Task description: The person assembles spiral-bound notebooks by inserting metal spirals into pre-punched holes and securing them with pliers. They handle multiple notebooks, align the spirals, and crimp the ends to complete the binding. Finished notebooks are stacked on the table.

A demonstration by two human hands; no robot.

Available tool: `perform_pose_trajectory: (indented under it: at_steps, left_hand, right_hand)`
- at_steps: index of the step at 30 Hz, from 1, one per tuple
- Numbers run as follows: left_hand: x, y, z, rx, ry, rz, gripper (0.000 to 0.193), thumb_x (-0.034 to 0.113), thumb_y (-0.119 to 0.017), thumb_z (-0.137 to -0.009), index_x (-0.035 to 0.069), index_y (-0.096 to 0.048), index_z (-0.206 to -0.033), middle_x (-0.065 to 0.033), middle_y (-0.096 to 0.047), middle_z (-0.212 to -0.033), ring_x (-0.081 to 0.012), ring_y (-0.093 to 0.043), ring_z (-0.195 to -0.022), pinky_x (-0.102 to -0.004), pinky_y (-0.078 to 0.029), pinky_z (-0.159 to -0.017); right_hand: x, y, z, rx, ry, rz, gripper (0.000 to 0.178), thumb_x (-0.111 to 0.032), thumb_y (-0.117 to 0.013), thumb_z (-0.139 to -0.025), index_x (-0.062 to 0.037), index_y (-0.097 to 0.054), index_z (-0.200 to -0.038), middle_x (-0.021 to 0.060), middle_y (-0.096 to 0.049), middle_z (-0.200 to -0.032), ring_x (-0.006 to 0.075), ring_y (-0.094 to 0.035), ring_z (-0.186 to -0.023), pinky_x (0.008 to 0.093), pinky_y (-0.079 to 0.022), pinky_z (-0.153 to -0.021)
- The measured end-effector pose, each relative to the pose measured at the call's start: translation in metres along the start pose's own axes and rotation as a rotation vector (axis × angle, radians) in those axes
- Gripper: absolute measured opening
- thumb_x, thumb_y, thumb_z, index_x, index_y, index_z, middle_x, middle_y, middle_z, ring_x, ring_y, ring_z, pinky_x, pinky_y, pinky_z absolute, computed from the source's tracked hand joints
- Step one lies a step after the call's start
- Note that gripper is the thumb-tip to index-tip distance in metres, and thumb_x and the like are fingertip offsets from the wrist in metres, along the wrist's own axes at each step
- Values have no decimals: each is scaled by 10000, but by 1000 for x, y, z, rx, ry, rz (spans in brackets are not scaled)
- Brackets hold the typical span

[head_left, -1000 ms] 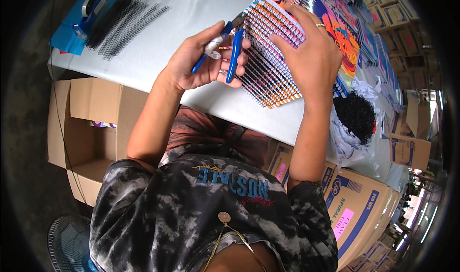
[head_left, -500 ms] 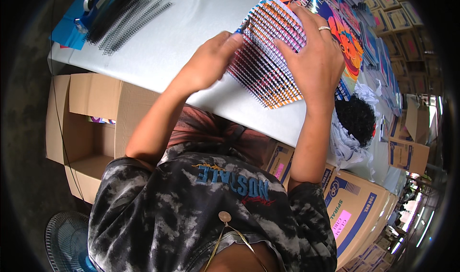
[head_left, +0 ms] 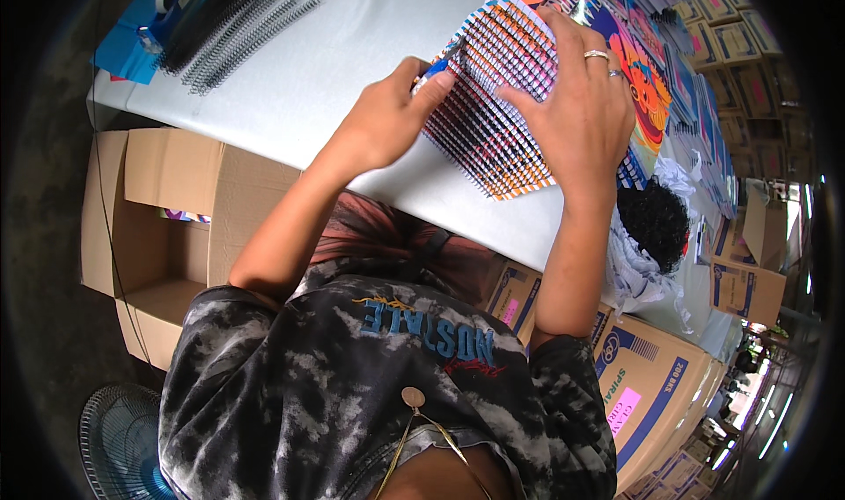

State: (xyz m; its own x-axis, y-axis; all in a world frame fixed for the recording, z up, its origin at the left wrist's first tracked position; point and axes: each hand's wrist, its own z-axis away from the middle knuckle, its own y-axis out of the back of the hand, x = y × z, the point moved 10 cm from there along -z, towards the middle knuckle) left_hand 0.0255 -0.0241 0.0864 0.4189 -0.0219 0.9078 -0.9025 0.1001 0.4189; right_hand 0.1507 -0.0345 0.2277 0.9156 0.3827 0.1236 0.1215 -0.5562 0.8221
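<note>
A stack of spiral notebooks [head_left: 493, 104] lies tilted on the table, its rows of black coil bindings facing me. My left hand [head_left: 392, 113] is closed round a small blue-handled tool [head_left: 435, 71] at the stack's left edge. The tool's dark tip meets the coils near the upper left; its exact kind is hidden by my fingers. Across the right side of the stack rests my right hand [head_left: 585, 104], a ring on one finger, thumb and fingers spread over the bindings. Beneath and behind it, more notebooks with bright orange and purple covers [head_left: 647, 86] show.
Loose black coils [head_left: 238, 38] and a blue tape dispenser [head_left: 167, 11] lie on the white table [head_left: 352, 16] at far left. To the right are a black tangle [head_left: 656, 223] and crumpled white plastic [head_left: 638, 275]. Cardboard boxes [head_left: 651, 394] and an open carton [head_left: 185, 245] flank me; a fan [head_left: 119, 443] stands lower left.
My left hand has shifted slightly right and down along the bindings, and more of the blue handle shows. My right hand stays on the stack, its thumb moved a little.
</note>
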Motion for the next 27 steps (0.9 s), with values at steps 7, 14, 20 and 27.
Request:
perform_pose_trajectory:
  at_steps: [7, 14, 20, 27]
  left_hand:
    - [-7, -43, 13, -524, 286, 1130, 543, 465, -293, -950, -9, -526, -1079, -101, -599, -791, -225, -632, -774, -391, -537, -640]
    - [-23, -28, 3, -320, 159, 608, 514, 510, -336, -928, 54, -543, -1046, -56, -587, -770, -182, -614, -743, -345, -501, -684]
    - [-18, -49, 15, -508, 269, 1117, 585, 510, -302, -933, 9, -526, -1137, -90, -560, -820, -178, -592, -733, -336, -557, -625]
    - [-26, -23, 8, -203, 116, 356, 487, 464, -337, -945, 41, -546, -1065, -52, -560, -772, -160, -585, -732, -316, -506, -648]
  right_hand:
    - [-3, -3, 3, 11, 36, -10, 743, -220, -813, -526, -128, -480, -1184, 19, -534, -1154, 225, -525, -1041, 344, -434, -834]
    - [-10, -4, 4, 23, 58, 12, 778, -205, -819, -522, -105, -466, -1208, 43, -513, -1171, 226, -501, -1070, 343, -409, -889]
    - [-8, -7, 4, 20, 55, 12, 791, -189, -825, -520, -102, -461, -1217, 53, -513, -1173, 231, -499, -1067, 346, -399, -910]
    - [-8, -8, 4, 9, 53, 13, 794, -192, -829, -514, -96, -461, -1211, 58, -512, -1182, 237, -498, -1071, 349, -398, -912]
